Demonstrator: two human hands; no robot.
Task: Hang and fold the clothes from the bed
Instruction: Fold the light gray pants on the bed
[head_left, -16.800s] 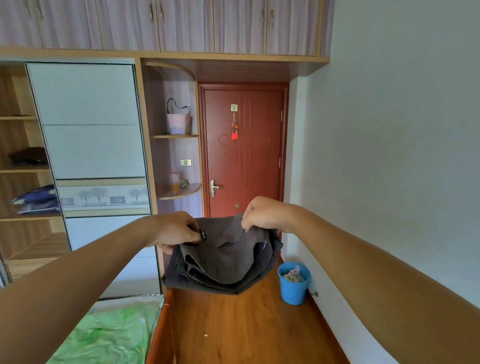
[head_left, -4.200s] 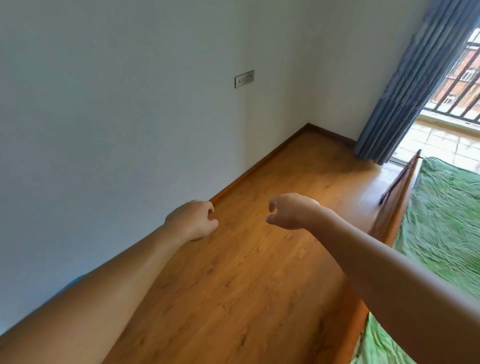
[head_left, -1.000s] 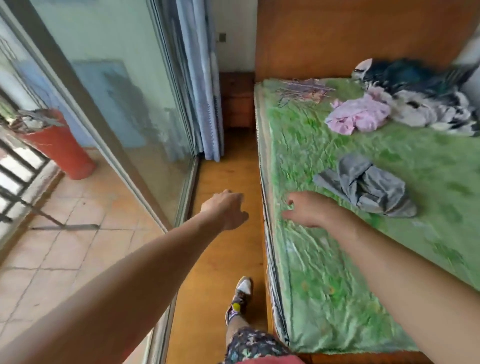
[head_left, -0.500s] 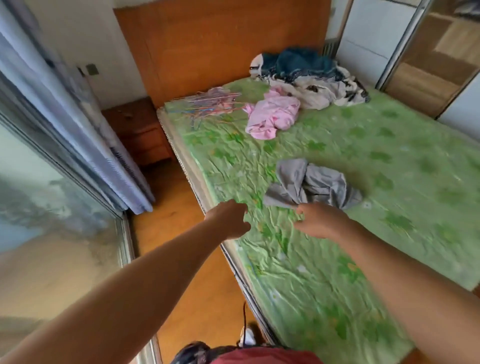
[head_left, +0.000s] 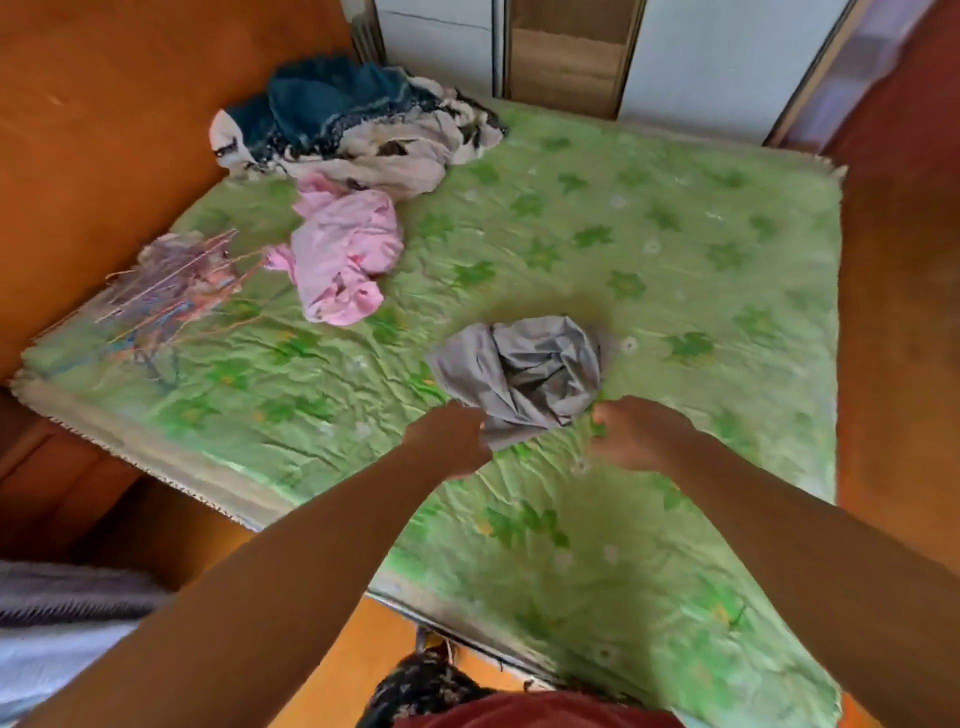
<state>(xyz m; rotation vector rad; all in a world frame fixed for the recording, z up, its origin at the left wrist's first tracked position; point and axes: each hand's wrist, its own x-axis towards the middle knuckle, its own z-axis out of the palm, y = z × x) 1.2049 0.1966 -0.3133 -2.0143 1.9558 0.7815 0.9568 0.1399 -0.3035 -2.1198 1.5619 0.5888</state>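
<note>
Where the view starts, at its bottom edge, a strip of red cloth (head_left: 519, 714) and dark patterned fabric (head_left: 415, 691) on the person show. Both bare forearms reach forward over the near corner of the bed (head_left: 675, 249), which has a crumpled green sheet with a leaf print.

Left hand (head_left: 449, 439): fingers curled, knuckles up, fingertips meeting the near edge of the grey garment (head_left: 519, 374). Blur hides whether they pinch the cloth or only touch it; cannot tell.

Right hand (head_left: 636, 434): fingers loosely curled, just beside the garment's near right fold, a sliver of green sheet between. Nothing seen in it.

The grey garment lies bunched in a loose heap near the middle of the bed, just beyond both hands.

Farther, to the left: pink garment (head_left: 343, 254), crumpled, well apart from the grey one. Left of that, near the bed's edge, a tangle of thin hangers (head_left: 171, 286), blurred.

Farthest, against the wooden headboard (head_left: 104, 130): heap of dark teal and cream clothes (head_left: 358, 130), touching the pink garment's far end. Beyond the bed, pale wardrobe panels (head_left: 717, 57).
</note>
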